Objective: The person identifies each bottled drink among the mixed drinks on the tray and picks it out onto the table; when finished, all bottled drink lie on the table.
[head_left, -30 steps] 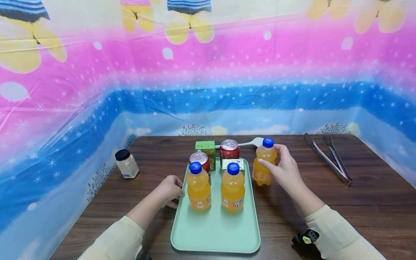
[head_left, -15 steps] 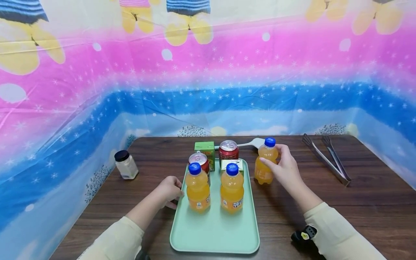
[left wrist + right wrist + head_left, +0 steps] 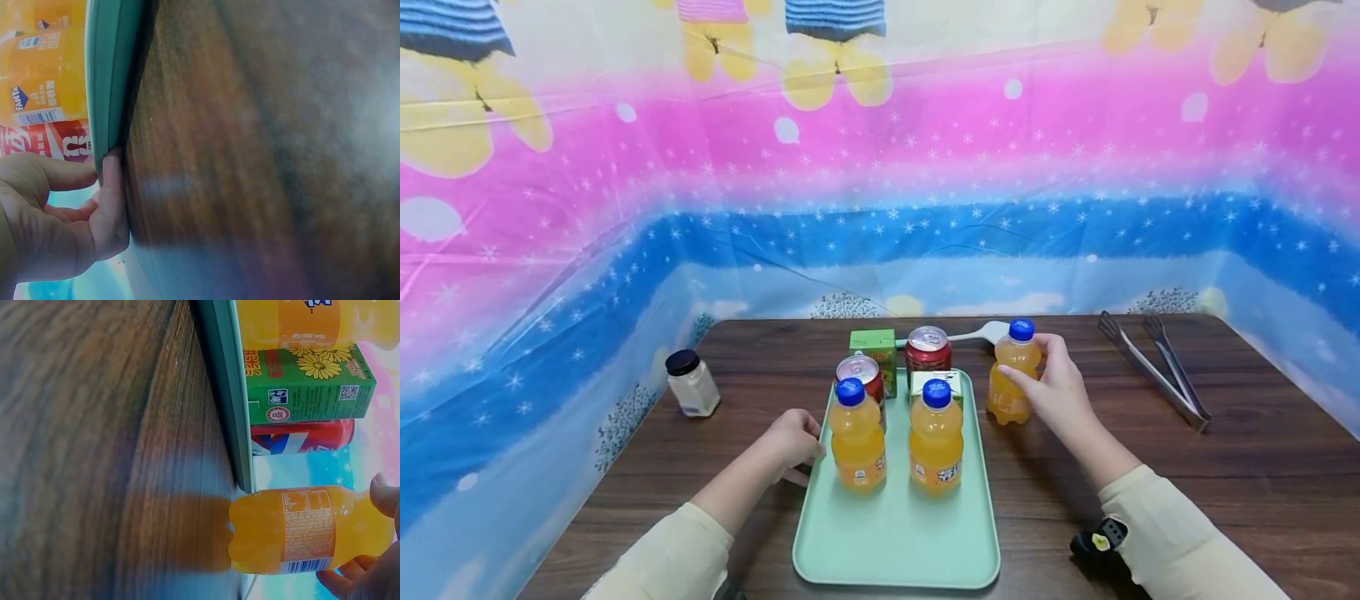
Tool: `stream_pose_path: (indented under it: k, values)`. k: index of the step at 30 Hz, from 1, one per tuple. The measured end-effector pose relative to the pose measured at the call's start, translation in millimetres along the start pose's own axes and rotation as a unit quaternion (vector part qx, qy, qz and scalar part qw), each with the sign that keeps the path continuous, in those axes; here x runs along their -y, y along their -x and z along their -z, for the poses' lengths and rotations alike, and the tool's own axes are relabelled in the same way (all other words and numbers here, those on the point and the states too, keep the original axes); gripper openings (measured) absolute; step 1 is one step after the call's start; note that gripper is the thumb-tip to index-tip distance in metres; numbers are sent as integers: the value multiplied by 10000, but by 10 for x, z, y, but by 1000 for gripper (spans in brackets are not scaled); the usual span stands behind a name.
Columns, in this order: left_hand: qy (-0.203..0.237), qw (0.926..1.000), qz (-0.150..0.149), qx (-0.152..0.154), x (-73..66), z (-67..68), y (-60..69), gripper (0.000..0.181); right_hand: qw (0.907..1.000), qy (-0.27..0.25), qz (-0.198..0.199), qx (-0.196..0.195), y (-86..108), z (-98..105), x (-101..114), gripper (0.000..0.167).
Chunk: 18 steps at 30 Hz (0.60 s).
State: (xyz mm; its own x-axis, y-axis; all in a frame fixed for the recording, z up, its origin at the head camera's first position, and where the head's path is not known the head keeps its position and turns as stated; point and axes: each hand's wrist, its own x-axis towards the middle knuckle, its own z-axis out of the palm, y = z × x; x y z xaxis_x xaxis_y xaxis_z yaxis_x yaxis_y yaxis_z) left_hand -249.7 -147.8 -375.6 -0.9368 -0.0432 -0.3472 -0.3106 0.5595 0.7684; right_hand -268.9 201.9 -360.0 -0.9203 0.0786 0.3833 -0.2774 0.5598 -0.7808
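My left hand (image 3: 792, 447) holds the left rim of a pale green tray (image 3: 895, 542), thumb and fingers at its edge in the left wrist view. With my right hand (image 3: 1062, 392) I grip an orange soda bottle (image 3: 1011, 387) with a blue cap around its upper part. That bottle is upright just right of the tray; whether its base touches the table I cannot tell. Two like bottles, a left one (image 3: 858, 442) and a right one (image 3: 936, 446), stand on the tray. Behind them are two red cans (image 3: 928, 350), a green drink carton (image 3: 874, 354) and another green carton (image 3: 309, 387).
A white-handled spatula or spoon (image 3: 992, 332) lies behind the tray. Metal tongs (image 3: 1161, 375) rest at the right of the wooden table (image 3: 1247, 500). At the left stands a clear jar (image 3: 694, 387) with a black lid. A patterned curtain surrounds the back and sides.
The bottle in my right hand has shifted very slightly to the right, away from the tray. My left hand keeps its place at the tray's rim.
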Motion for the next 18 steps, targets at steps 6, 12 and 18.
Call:
stream_pose_path:
  k: [6,12,18]
  values:
    - [-43,10000,-9,4,3,2,-3,19,10000,51,44,-51,-7,-14,-3,61]
    - [-85,10000,7,6,3,4,-15,19,9999,93,80,-78,-10,-10,-13,62]
    - [-73,10000,-5,14,-1,3,-14,20,10000,58,24,-36,-10,-5,-15,65]
